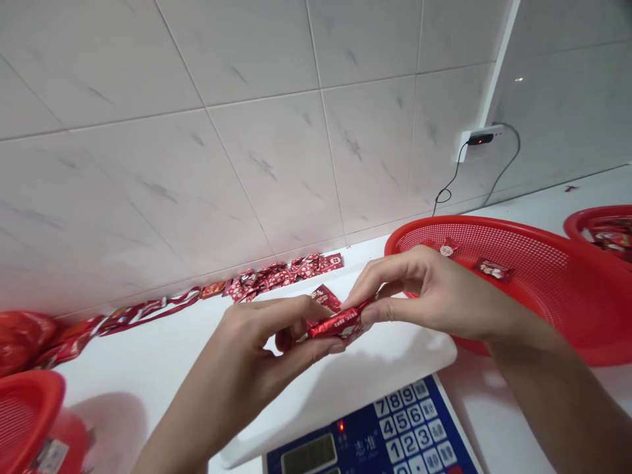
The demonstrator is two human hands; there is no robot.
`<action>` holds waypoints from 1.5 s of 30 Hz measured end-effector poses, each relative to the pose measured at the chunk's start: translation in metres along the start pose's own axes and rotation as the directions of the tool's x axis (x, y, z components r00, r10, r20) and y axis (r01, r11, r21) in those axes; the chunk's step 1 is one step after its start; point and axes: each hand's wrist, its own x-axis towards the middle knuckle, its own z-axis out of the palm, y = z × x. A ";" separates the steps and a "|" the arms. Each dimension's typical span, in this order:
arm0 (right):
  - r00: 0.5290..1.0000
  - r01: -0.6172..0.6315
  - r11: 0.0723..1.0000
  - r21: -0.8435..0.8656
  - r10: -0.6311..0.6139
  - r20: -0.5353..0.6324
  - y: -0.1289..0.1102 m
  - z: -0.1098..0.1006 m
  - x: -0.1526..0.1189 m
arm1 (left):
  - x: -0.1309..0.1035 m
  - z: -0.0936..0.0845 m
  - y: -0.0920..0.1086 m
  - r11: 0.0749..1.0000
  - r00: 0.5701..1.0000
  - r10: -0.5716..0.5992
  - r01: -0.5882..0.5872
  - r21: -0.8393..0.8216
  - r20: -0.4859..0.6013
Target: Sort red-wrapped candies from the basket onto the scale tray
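Both hands meet above a white scale tray [415,352]. My left hand [276,342] pinches the left end of a small red packet [338,324] between thumb and fingers. At the packet's right end, the thumb and fingers of my right hand [409,289] are closed on it too. Behind the packet, a darker red packet [323,297] with gold print shows partly; whether it is held or lies on the tray, I cannot tell. Below the hands is the scale's blue panel [365,442] with number keys and a display.
A large red basket [557,303] with a few small packets stands at the right, another red basket [600,212] beyond it. Red packets [281,276] line the tiled wall. At the left are a red bag [24,339] and a red basket [54,388]. Cables hang from a wall socket.
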 end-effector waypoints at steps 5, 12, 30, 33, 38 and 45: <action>0.999 0.047 0.998 -0.042 -0.048 -0.013 -0.003 0.008 0.003 | -0.002 0.002 0.001 0.999 1.000 0.012 -0.011 0.037 -0.011; 1.000 0.010 0.994 0.113 -0.011 0.005 0.014 0.011 0.014 | -0.006 -0.001 -0.006 0.988 0.988 -0.089 0.104 -0.115 0.127; 0.987 -0.152 0.903 0.401 0.161 0.012 0.020 0.013 0.019 | -0.005 0.007 -0.007 0.972 0.956 0.145 -0.089 0.219 -0.255; 0.983 -0.159 0.936 0.313 0.180 -0.040 0.014 0.010 0.015 | -0.006 0.011 -0.010 0.919 0.912 0.143 0.021 0.394 -0.383; 0.994 -0.095 0.980 0.176 0.103 -0.037 0.013 0.006 0.011 | -0.004 0.016 -0.007 0.928 0.926 0.212 -0.091 0.361 -0.312; 0.991 -0.122 0.986 0.113 0.127 -0.031 0.006 0.003 0.004 | -0.007 0.006 -0.003 0.943 0.959 0.212 -0.150 0.296 -0.188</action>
